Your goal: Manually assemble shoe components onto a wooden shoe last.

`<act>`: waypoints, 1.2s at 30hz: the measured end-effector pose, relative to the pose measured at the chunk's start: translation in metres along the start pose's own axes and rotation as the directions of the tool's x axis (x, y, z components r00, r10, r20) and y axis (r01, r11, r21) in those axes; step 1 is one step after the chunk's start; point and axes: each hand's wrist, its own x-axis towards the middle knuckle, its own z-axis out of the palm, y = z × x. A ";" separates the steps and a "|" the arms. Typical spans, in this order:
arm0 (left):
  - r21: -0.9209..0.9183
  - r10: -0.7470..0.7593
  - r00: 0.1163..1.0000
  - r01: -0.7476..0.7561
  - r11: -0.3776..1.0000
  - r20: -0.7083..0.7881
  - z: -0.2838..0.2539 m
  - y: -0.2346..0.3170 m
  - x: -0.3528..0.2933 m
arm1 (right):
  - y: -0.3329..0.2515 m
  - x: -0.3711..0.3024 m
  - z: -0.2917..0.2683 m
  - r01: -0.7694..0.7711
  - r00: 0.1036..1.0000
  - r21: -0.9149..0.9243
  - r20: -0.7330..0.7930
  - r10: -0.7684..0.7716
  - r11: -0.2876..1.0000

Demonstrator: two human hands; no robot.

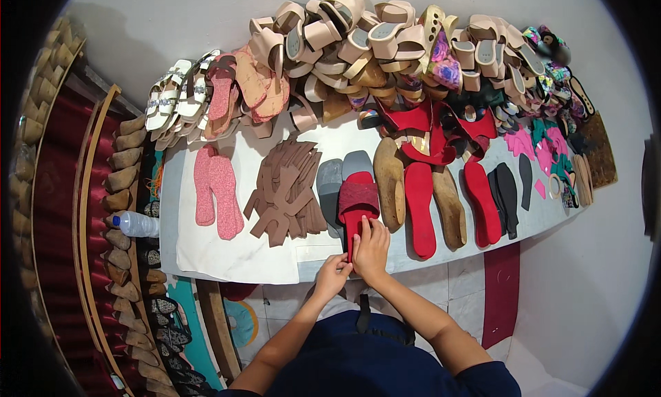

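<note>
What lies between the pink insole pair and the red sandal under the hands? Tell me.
In the head view, a heap of brown cut pieces and a grey insole lie between the pink insoles and the red sandal.

The person wears a dark navy short-sleeved top, a black strap hanging at its front, forearms bare.

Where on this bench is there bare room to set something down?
Bare white sheet lies at the near edge, below the pink insoles and brown cut leather pieces. The back is crowded with piled beige sandals; red soles fill the right.
</note>
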 end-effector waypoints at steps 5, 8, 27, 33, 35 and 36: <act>0.092 0.089 0.996 -0.086 0.992 -0.028 0.000 -0.004 -0.001 | 0.000 -0.001 0.001 0.016 1.000 0.014 -0.021 -0.015 1.000; 0.235 0.180 0.982 -0.162 0.959 -0.057 0.000 -0.002 0.000 | 0.001 -0.002 0.003 0.009 0.999 0.036 -0.043 -0.007 0.999; -0.215 -0.240 0.969 0.246 0.945 0.054 0.013 0.004 -0.003 | 0.048 -0.068 0.004 -0.573 0.814 0.580 0.485 0.319 0.579; -0.385 -0.271 0.959 0.282 0.879 0.085 0.005 0.013 -0.003 | 0.027 -0.045 -0.024 -0.704 0.710 0.655 0.643 0.288 0.274; -0.386 -0.303 0.941 0.337 0.859 0.148 0.003 0.025 -0.005 | 0.024 -0.044 -0.031 -0.716 0.697 0.652 0.657 0.286 0.248; -0.385 -0.302 0.942 0.336 0.859 0.148 0.001 0.028 -0.005 | 0.023 -0.043 -0.032 -0.730 0.683 0.646 0.674 0.283 0.223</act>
